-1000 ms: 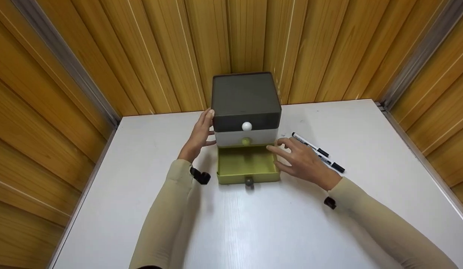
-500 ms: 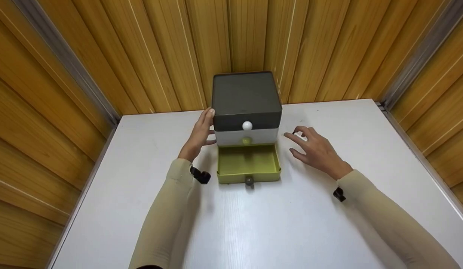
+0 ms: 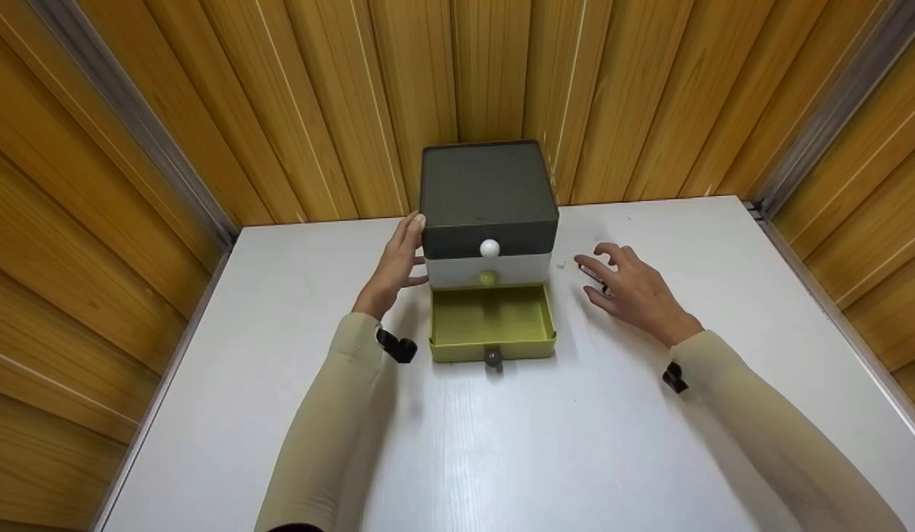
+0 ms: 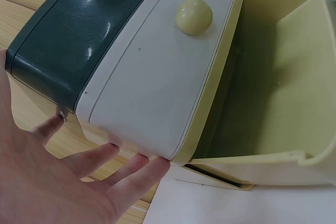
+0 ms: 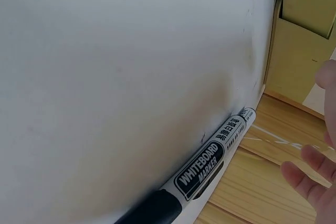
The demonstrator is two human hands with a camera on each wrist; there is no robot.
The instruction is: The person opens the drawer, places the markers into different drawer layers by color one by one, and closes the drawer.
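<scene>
Drifting right over whiteboard marker (image 5: 205,174), right hand (image 3: 638,292) fingers spread; left hand (image 3: 393,267) flat against drawer box (image 3: 488,214).

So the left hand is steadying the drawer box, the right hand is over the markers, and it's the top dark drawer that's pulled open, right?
Not the top one: the head view shows the bottom green drawer pulled open. The left hand does steady the drawer box, and the right hand is over the markers.

a white desk (image 3: 502,443) fills a corner of vertical honey-coloured wood panelling (image 3: 317,111), with grey metal strips (image 3: 132,118) running down either side; the light is even and soft.
</scene>
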